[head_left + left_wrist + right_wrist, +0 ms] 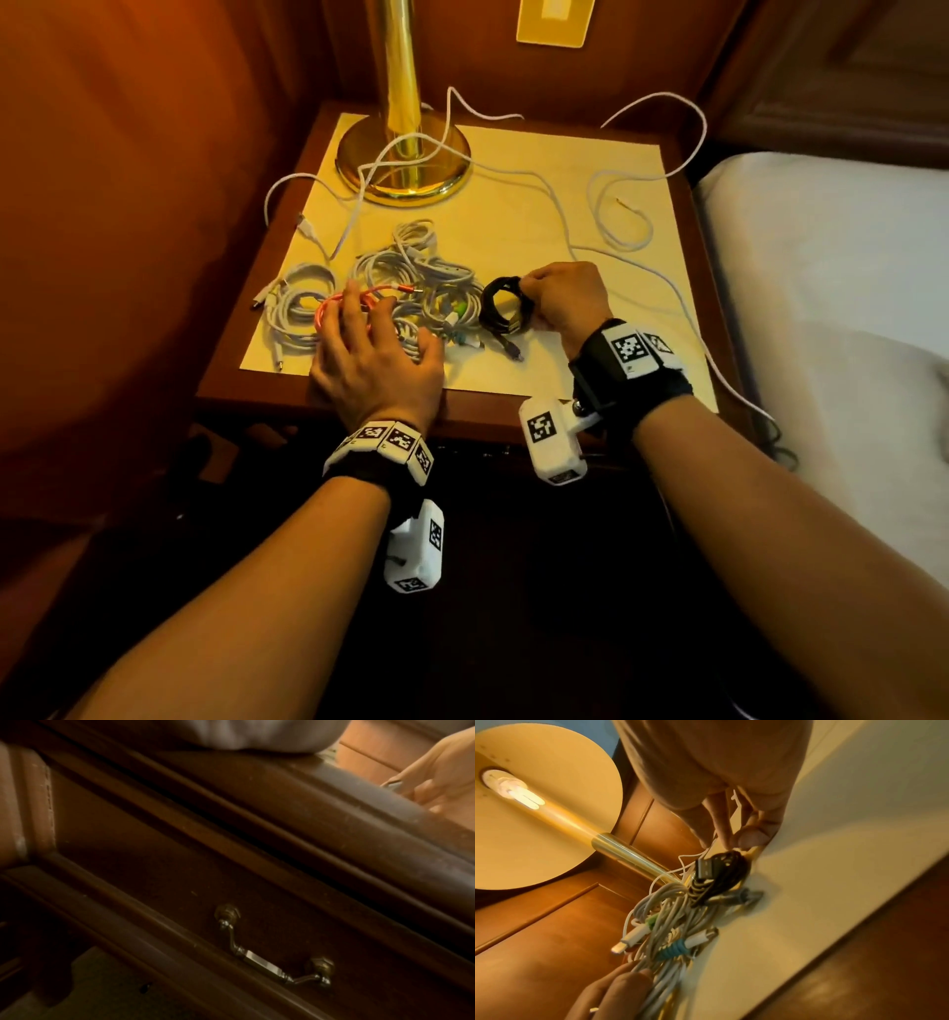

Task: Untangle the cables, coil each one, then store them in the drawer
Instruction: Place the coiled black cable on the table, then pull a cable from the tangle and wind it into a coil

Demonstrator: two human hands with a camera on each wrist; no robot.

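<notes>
item: black cable coil point(506, 307). location: near edge of the table point(590, 169), right of centre, just beside the heap of white coils point(411, 288). its loop stands roughly on edge, one plug end trailing toward me onto the table top. held by my right hand point(565, 303), fingers and thumb pinching the top of the loop; the right wrist view shows the fingertips point(750, 836) closed on the bundle above a usb plug.

item: pink cable point(359, 300). location: on top of the white heap, left of the black coil. my left hand point(377, 354) lies over it and the heap, palm down, fingers spread and fairly straight; i cannot tell whether any finger hooks a strand, so i list it as resting, not gripping.

item: loose white cables point(637, 205). location: far half of the table, looping around the brass lamp base point(403, 159) and off the right edge toward the bed point(832, 267). not coiled.

item: drawer point(180, 882). location: directly below the table's near edge, beneath both hands, its front running left to right; handle point(275, 961) hangs at its middle. appears closed.

relation for the next move, as i judge it: the drawer sits down and toward me from the black coil; the left hand, free of a load, is the nearer one to the handle.
</notes>
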